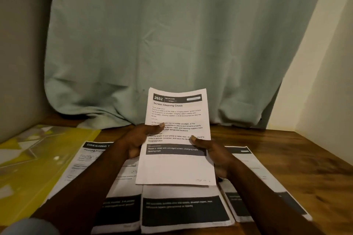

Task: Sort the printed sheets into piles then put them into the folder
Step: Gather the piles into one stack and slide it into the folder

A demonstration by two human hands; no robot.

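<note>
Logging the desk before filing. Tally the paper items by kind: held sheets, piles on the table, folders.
Held white printed sheet: 1
Piles of printed sheets on the brown wooden table: 3 (left pile, middle pile, right pile)
Translucent yellow plastic folder: 1
Total: 5

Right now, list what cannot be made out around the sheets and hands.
Head view:
Middle pile: upper text covered by the held sheet.
Left pile: heading cut off by the left hand and forearm.
Right pile: print blurred; right hand overlaps it.
Folder: glare hides contents.
</note>
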